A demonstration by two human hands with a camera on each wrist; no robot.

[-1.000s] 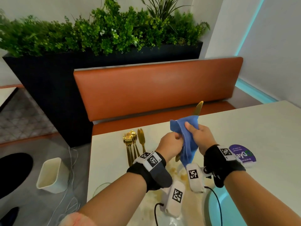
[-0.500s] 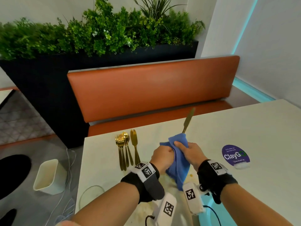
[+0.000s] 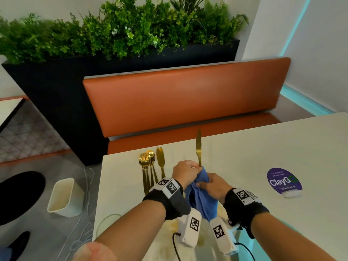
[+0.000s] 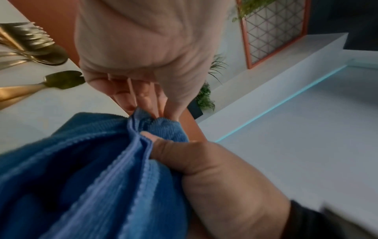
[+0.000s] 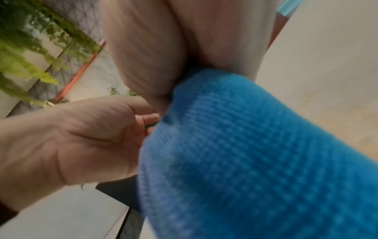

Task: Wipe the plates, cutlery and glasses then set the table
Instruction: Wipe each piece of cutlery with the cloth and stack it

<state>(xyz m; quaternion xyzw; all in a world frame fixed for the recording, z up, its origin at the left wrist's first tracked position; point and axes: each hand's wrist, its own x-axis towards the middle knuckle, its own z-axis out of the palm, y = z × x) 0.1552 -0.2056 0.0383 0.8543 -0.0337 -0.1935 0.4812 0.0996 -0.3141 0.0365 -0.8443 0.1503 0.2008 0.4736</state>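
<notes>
Pale table (image 3: 244,157) in a booth, orange bench (image 3: 188,95) beyond its far edge, planter behind that. Gold knife (image 3: 198,147) stands near-upright over the table — long axis vertical, tip up, handle end running down into the blue cloth (image 3: 200,196). Left hand (image 3: 185,171) is fisted at the knife's lower shaft, touching the cloth's top edge; it appears to hold the knife, though the grip itself is hidden. Right hand (image 3: 211,185) sits just right of and below it, thumb and fingers bunching the cloth. Remaining gold cutlery (image 3: 150,166) lies flat just left of the knife, handles toward the person. Judgement: cloth is below the blade, so the wipe must travel upward along the axis — right hand is placed to do it.
</notes>
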